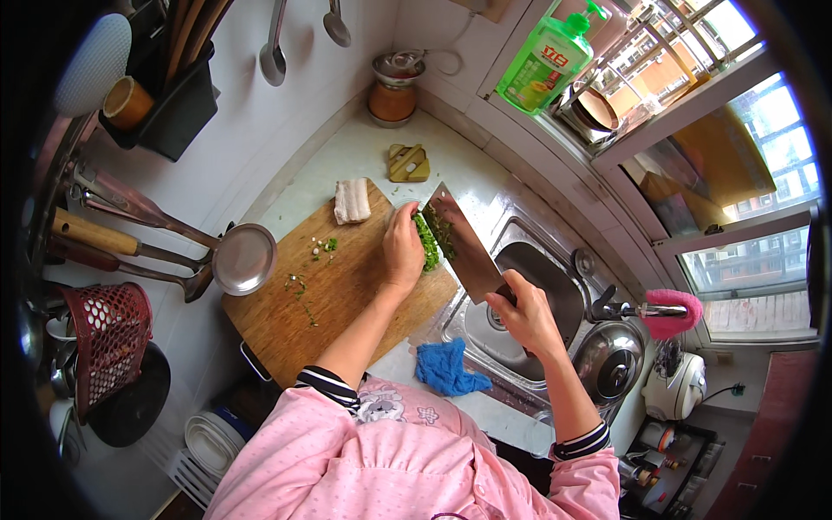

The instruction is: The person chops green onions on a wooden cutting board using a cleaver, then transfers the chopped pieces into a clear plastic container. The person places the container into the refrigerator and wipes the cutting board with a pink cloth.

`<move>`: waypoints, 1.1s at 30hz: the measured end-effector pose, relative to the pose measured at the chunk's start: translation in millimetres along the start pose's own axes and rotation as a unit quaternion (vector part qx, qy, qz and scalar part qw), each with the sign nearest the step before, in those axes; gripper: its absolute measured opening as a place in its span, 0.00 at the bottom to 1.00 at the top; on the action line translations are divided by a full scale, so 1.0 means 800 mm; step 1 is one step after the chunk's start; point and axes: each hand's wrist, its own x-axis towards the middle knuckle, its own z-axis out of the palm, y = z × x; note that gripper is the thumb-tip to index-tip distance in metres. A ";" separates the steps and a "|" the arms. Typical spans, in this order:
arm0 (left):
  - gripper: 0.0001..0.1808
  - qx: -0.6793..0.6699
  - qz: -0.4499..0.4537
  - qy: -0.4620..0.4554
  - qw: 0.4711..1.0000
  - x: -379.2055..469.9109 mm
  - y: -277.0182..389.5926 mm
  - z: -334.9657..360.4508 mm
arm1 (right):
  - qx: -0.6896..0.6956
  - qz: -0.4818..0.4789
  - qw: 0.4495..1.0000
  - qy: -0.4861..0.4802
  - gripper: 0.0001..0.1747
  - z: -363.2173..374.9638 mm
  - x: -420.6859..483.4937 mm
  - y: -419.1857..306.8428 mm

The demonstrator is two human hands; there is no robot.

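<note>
My right hand [530,315] grips the handle of a cleaver [465,247]. The broad blade slants away toward the back of the counter, with green bits stuck to its face. Beside the blade, my left hand [403,250] is cupped against finely chopped greens [426,242] at the right edge of a wooden cutting board [344,286]. Its fingertips are turned away, so their grip is hidden. What looks like a clear rim shows just behind those fingers. A pale slab of meat, perhaps pork [352,201], rests at the board's far corner. Chopped scraps [299,286] lie scattered on the wood.
A steel sink [539,279] adjoins the board on the right, its faucet [611,309] wearing a pink cover. A blue cloth [448,367] lies at the front. An olive-coloured trivet [408,162] sits behind the board. Ladles [244,260] hang on the left wall.
</note>
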 end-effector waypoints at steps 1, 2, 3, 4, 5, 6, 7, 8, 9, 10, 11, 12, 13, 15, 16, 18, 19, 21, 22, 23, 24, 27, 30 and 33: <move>0.18 -0.022 -0.001 0.011 1.000 0.001 0.000 0.001 | 0.004 0.007 1.000 -0.003 0.15 -0.001 0.000 0.000; 0.18 -0.044 -0.002 0.021 0.999 0.002 -0.001 0.002 | 0.008 0.015 1.000 -0.006 0.15 -0.001 0.001 0.000; 0.18 -0.065 -0.003 0.032 0.997 0.003 -0.001 0.003 | 0.012 0.022 1.000 -0.010 0.15 -0.001 0.001 -0.001; 0.16 -0.099 -0.023 0.038 0.994 0.003 -0.002 0.004 | 0.024 0.034 0.999 -0.017 0.15 -0.002 0.001 -0.005; 0.15 -0.080 -0.021 0.021 0.996 0.002 -0.003 0.001 | 0.035 0.046 0.998 -0.024 0.15 -0.004 0.001 -0.013; 0.14 -0.062 -0.018 0.003 0.998 0.003 0.001 -0.004 | 0.046 0.059 0.997 -0.031 0.15 -0.007 0.000 -0.017; 0.13 -0.044 -0.016 -0.015 0.999 0.003 0.007 -0.007 | 0.048 0.063 0.996 -0.035 0.15 -0.008 0.000 -0.017; 0.09 -0.015 0.003 -0.024 1.000 0.002 0.014 -0.010 | 0.049 0.067 0.996 -0.039 0.15 -0.010 0.001 -0.017; 0.08 0.001 0.022 -0.024 0.999 0.000 0.014 -0.010 | 0.051 0.069 0.995 -0.044 0.15 -0.010 0.002 -0.017; 0.07 0.017 0.041 -0.025 0.999 -0.001 0.012 -0.009 | 0.055 0.077 0.994 -0.051 0.15 -0.011 0.003 -0.017; 0.06 0.033 0.061 -0.025 0.997 -0.003 0.012 -0.008 | 0.059 0.084 0.993 -0.058 0.15 -0.012 0.004 -0.016; 0.04 0.015 0.050 -0.017 0.998 -0.005 0.017 -0.006 | 0.063 0.093 0.992 -0.064 0.15 -0.013 0.005 -0.015; 0.04 0.013 0.069 0.002 0.998 -0.005 0.023 -0.001 | 0.068 0.093 0.991 -0.066 0.15 -0.015 0.006 -0.014; 0.04 0.011 0.106 0.042 0.993 -0.006 0.033 0.008 | 0.079 0.092 0.990 -0.070 0.14 -0.017 0.007 -0.015; 0.05 -0.003 0.113 0.022 0.993 -0.007 0.034 0.009 | 0.083 0.095 0.989 -0.075 0.15 -0.018 0.007 -0.016; 0.06 0.004 0.129 0.009 0.992 -0.009 0.042 0.013 | 0.091 0.101 0.987 -0.083 0.15 -0.020 0.008 -0.018; 0.06 0.003 0.143 0.013 0.990 -0.008 0.046 0.015 | 0.091 0.098 0.987 -0.086 0.15 -0.020 0.009 -0.018; 0.06 -0.004 0.162 0.014 0.987 -0.007 0.056 0.017 | 0.091 0.092 0.987 -0.091 0.15 -0.021 0.010 -0.019; 0.06 -0.007 0.171 0.014 0.985 -0.006 0.058 0.017 | 0.100 0.098 0.985 -0.096 0.14 -0.022 0.011 -0.018; 0.06 0.003 0.182 0.011 0.983 -0.006 0.057 0.018 | 0.109 0.104 0.983 -0.101 0.14 -0.022 0.012 -0.016; 0.06 0.015 0.193 0.009 0.981 -0.006 0.054 0.018 | 0.119 0.109 0.981 -0.107 0.14 -0.022 0.013 -0.015; 0.07 0.063 0.209 -0.001 0.976 -0.009 0.040 0.013 | 0.134 0.107 0.980 -0.102 0.14 -0.023 0.015 -0.018; 0.08 0.138 0.203 -0.035 0.969 -0.011 0.025 0.002 | 0.139 0.108 0.980 -0.088 0.14 -0.026 0.016 -0.015; 0.10 0.192 0.214 -0.046 0.957 -0.011 0.017 -0.007 | 0.128 0.108 0.982 -0.086 0.14 -0.029 0.017 -0.012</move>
